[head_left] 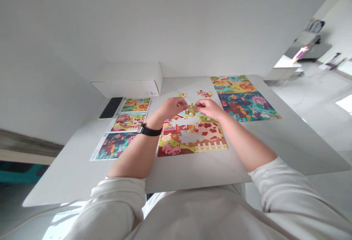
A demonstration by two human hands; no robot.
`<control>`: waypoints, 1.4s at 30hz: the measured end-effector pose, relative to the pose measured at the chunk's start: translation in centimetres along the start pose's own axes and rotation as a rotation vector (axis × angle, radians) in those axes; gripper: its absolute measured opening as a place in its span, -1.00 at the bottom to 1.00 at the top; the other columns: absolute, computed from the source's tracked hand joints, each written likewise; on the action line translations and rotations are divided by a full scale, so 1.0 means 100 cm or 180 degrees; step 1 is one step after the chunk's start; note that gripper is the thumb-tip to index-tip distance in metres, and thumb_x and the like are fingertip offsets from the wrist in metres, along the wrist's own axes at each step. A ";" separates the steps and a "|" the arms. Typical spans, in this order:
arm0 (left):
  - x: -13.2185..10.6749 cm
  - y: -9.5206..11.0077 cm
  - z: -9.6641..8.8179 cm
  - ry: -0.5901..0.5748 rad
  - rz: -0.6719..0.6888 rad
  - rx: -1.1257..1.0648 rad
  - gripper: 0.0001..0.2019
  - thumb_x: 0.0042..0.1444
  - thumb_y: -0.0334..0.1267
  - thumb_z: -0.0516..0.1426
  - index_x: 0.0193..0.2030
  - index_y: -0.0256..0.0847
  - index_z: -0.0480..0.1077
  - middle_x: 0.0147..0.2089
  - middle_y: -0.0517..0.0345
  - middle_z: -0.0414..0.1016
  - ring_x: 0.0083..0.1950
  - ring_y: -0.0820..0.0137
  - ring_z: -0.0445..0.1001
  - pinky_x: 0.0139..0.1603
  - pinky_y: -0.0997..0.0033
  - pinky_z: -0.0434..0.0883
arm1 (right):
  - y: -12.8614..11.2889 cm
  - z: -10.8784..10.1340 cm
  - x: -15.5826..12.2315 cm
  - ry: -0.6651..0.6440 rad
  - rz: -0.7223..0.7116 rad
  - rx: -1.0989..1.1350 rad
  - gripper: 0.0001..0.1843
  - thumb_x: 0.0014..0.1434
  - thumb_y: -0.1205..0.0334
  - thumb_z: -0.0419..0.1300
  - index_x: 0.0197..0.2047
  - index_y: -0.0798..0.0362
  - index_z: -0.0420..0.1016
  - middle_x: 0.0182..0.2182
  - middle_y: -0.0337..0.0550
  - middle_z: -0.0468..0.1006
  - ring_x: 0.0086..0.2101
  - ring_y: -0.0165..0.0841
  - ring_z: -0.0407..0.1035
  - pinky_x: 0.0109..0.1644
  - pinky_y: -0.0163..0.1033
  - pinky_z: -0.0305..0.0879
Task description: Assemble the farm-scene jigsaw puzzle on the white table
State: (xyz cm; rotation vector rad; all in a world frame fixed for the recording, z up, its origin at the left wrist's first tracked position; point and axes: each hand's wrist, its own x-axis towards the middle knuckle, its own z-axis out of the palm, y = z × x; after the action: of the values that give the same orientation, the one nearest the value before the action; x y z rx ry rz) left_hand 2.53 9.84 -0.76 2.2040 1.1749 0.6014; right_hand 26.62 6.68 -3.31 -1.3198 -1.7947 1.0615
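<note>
Head view: a small puzzle piece (190,108) sits between both hands, just above the far edge of the farm puzzle (192,135) on the white table (68,174). The left hand (171,107), with a black watch (149,130) on its wrist, curls its fingers in and pinches the piece from one side; the right hand (209,108) pinches it from the other, fingers bent tight. The farm puzzle has two bare gaps in its middle. Two loose pieces (204,93) lie just beyond the hands. A finished puzzle (243,98) lies to the right, a picture sheet (123,128) to the left, with a phone (111,107) and a white box (129,80) beyond it
</note>
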 end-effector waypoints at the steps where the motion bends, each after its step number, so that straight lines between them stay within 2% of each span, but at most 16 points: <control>1: 0.001 0.000 0.003 -0.0028 0.0017 0.0067 -0.76 0.17 -0.10 0.20 -0.21 -0.20 0.61 -0.23 0.06 0.70 -0.24 0.35 0.60 -0.26 0.47 0.43 | 0.001 -0.001 0.001 -0.0043 0.0015 -0.0040 -0.63 0.12 -0.11 0.35 -0.28 0.04 0.56 -0.44 -0.27 0.50 -0.44 -0.40 0.28 -0.31 -0.26 0.16; 7: 0.000 -0.001 0.014 -0.0238 -0.0094 0.0502 -0.76 0.21 -0.09 0.22 -0.22 -0.20 0.62 -0.29 0.08 0.68 -0.35 0.40 0.56 -0.34 0.48 0.35 | 0.006 -0.004 0.003 -0.0140 0.0121 -0.0543 -0.79 0.17 0.09 0.35 -0.20 0.04 0.60 -0.37 -0.22 0.61 -0.37 -0.37 0.41 -0.25 -0.27 0.23; 13: 0.000 0.004 0.027 -0.0472 -0.0156 0.0976 -0.78 0.24 -0.13 0.22 -0.21 -0.19 0.66 -0.21 0.05 0.72 -0.23 0.33 0.60 -0.24 0.43 0.38 | -0.002 -0.003 -0.001 -0.0272 0.0306 -0.1352 -0.90 0.19 0.25 0.39 -0.21 0.04 0.63 -0.28 -0.17 0.69 -0.32 -0.37 0.48 -0.22 -0.30 0.26; 18: 0.003 0.001 0.039 -0.0567 -0.0159 0.1297 -0.74 0.27 -0.11 0.19 -0.19 -0.17 0.68 -0.17 0.04 0.73 -0.17 0.28 0.61 -0.19 0.39 0.37 | 0.005 -0.002 0.000 -0.0323 0.0249 -0.1738 -0.90 0.21 0.25 0.39 -0.18 0.02 0.64 -0.24 -0.18 0.71 -0.29 -0.37 0.50 -0.24 -0.32 0.24; 32: 0.007 -0.009 0.052 -0.0778 -0.0435 0.1359 -0.68 0.24 -0.05 0.16 -0.13 -0.14 0.69 -0.15 -0.01 0.72 -0.18 0.23 0.60 -0.17 0.33 0.37 | 0.014 0.003 0.003 -0.0464 0.0398 -0.2068 -0.81 0.20 0.25 0.42 -0.10 0.01 0.62 -0.17 -0.16 0.72 -0.27 -0.35 0.51 -0.26 -0.32 0.23; 42: 0.003 -0.010 0.055 -0.0663 -0.0410 0.1408 -0.71 0.25 -0.04 0.19 -0.10 -0.13 0.66 -0.09 0.01 0.71 -0.11 0.22 0.61 -0.14 0.34 0.40 | 0.011 0.006 0.002 -0.0502 0.0513 -0.2307 -0.80 0.20 0.23 0.39 -0.08 0.01 0.62 -0.15 -0.13 0.72 -0.25 -0.31 0.52 -0.27 -0.30 0.24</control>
State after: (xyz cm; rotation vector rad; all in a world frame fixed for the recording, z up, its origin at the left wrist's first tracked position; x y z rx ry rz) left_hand 5.53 9.08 -5.44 2.4491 1.4263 0.0534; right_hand 26.52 6.88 -4.56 -1.8601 -2.3444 0.6088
